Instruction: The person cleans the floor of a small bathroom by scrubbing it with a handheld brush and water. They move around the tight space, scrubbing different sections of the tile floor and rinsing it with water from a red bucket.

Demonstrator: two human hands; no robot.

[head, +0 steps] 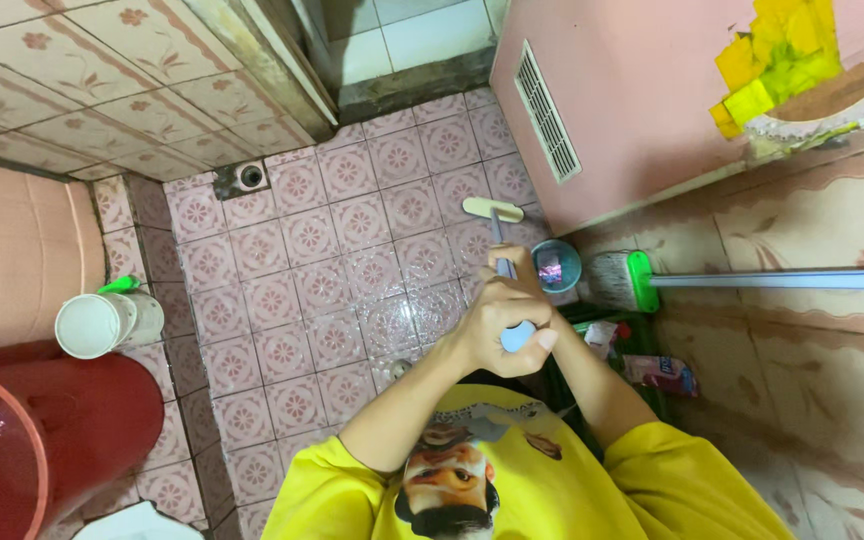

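While both hands grip one stick | pink tile floor (352, 240) fills the middle | red bucket (42, 430) at 8 o'clock | white cup (102, 322) at 9 | green broom (632, 282) at 3, touching the wall | blue tub (556, 265) just beside the hands | left hand (492, 335) and right hand (527, 300) wrapped tight on the blue-handled floor brush (497, 225), head down at 12

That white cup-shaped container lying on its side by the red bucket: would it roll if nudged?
Probably. The white container lies on its side with its round mouth facing the camera, so a sideways push would likely roll it. The red bucket close beside it might stop it. It looks like thin plastic, so probably light.
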